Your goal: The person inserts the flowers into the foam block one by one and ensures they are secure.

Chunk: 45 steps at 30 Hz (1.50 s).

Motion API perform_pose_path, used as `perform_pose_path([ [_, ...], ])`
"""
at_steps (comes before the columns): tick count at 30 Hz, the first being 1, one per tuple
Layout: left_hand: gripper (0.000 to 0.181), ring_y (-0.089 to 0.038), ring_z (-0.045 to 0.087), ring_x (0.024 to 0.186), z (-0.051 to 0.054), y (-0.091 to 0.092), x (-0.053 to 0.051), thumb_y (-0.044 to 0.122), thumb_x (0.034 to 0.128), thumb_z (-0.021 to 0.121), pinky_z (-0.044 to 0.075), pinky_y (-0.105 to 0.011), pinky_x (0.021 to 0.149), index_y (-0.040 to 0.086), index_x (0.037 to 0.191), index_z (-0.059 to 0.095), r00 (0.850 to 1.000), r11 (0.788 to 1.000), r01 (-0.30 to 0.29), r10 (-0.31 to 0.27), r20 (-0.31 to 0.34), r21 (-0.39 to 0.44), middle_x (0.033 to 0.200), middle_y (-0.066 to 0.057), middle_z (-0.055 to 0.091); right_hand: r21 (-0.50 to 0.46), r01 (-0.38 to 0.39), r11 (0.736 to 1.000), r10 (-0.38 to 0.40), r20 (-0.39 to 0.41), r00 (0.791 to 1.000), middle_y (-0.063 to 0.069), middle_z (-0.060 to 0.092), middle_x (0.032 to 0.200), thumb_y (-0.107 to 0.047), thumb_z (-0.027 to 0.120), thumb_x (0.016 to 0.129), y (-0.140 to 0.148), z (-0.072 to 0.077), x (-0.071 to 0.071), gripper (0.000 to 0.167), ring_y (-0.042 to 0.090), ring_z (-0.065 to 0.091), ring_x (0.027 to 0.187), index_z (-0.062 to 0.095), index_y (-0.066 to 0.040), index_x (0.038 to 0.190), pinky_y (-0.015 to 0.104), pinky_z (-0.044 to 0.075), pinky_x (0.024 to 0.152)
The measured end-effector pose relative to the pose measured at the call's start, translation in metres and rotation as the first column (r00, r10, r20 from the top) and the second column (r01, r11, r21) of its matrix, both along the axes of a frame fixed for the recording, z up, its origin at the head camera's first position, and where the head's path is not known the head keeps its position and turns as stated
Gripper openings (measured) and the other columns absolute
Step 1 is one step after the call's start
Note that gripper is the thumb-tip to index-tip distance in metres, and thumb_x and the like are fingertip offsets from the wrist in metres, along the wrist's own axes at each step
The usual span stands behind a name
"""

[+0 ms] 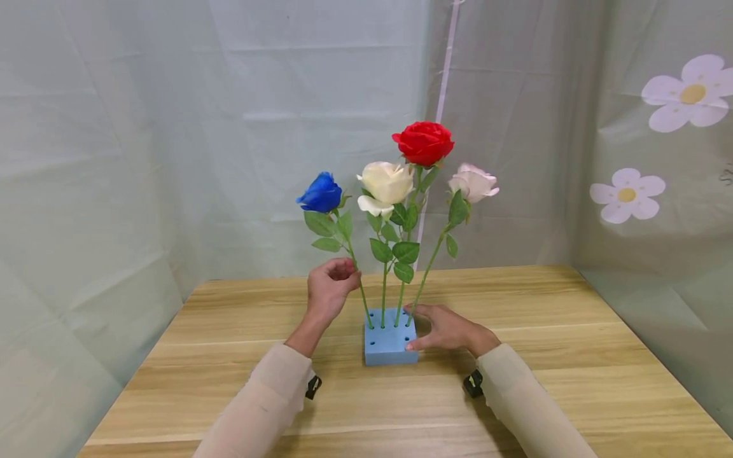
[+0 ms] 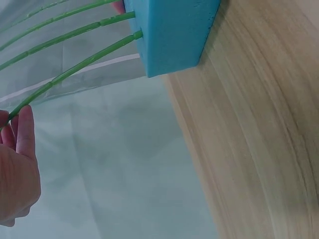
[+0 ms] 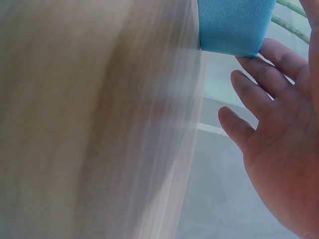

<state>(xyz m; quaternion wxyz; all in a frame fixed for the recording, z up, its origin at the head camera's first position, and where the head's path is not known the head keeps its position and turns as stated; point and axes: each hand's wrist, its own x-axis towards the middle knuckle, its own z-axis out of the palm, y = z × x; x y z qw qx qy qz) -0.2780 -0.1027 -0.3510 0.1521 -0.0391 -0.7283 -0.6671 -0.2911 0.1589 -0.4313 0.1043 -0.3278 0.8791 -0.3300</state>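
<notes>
Four artificial roses stand in a row of holes in a light-blue foam block [image 1: 390,354]: a blue rose [image 1: 322,193], a cream rose [image 1: 388,183], a red rose [image 1: 424,144] and a pale pink rose [image 1: 474,183]. My left hand [image 1: 329,289] pinches the blue rose's green stem [image 2: 70,72] between thumb and fingers, partway up. Its stem leans left, its lower end in the block. My right hand [image 1: 449,327] holds the block's right side, thumb toward the front and index finger at the back corner. In the right wrist view, fingertips touch the block's edge [image 3: 234,30]; other fingers are spread apart.
The block stands on a wood-grain table [image 1: 229,381], with several other holes in its top. Pale curtains [image 1: 286,95] hang behind and beside the table; the right one has printed white flowers [image 1: 627,195]. A black device [image 1: 473,383] sits under each sleeve.
</notes>
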Motion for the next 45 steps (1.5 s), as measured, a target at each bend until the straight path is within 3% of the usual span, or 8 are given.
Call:
perform_pose_path([
  [11, 0.022, -0.015, 0.062, 0.079, -0.003, 0.003, 0.002, -0.005, 0.083, 0.074, 0.058, -0.02, 0.067, -0.009, 0.104, 0.07, 1.0, 1.0, 0.015, -0.015, -0.009, 0.006, 0.091, -0.014, 0.068, 0.021, 0.005, 1.0, -0.004, -0.013, 1.0, 0.015, 0.044, 0.152, -0.051, 0.08, 0.08, 0.0, 0.001, 0.001, 0.092, 0.036, 0.037, 0.141, 0.044, -0.002, 0.149, 0.054, 0.032, 0.114],
  [24, 0.016, -0.018, 0.062, 0.081, -0.015, 0.009, 0.005, -0.004, 0.0817, 0.074, 0.056, -0.02, 0.067, -0.006, 0.097, 0.07, 1.0, 0.997, -0.02, 0.018, -0.022, -0.078, 0.087, -0.013, 0.068, 0.015, 0.001, 1.0, 0.0, -0.01, 1.0, 0.015, 0.044, 0.152, -0.052, 0.08, 0.08, 0.0, -0.001, -0.001, 0.092, 0.036, 0.037, 0.141, 0.044, -0.003, 0.149, 0.054, 0.031, 0.114],
  [37, 0.018, -0.022, 0.066, 0.087, -0.018, 0.008, 0.01, -0.001, 0.0825, 0.074, 0.056, -0.021, 0.071, -0.005, 0.1, 0.071, 0.999, 0.993, -0.027, 0.024, -0.028, -0.116, 0.091, -0.013, 0.07, 0.029, -0.001, 1.0, 0.001, -0.006, 1.0, 0.013, 0.043, 0.153, -0.053, 0.08, 0.08, 0.001, -0.002, 0.0, 0.093, 0.035, 0.036, 0.142, 0.043, -0.004, 0.15, 0.054, 0.03, 0.115],
  [45, 0.014, -0.024, 0.067, 0.088, -0.017, 0.005, 0.009, 0.003, 0.0826, 0.076, 0.055, -0.022, 0.071, -0.002, 0.095, 0.072, 0.998, 0.98, -0.036, 0.025, -0.056, -0.198, 0.088, -0.009, 0.071, 0.028, -0.008, 1.0, 0.008, -0.019, 1.0, 0.015, 0.043, 0.152, -0.052, 0.079, 0.081, 0.001, 0.001, -0.001, 0.092, 0.036, 0.036, 0.142, 0.042, -0.002, 0.149, 0.054, 0.031, 0.115],
])
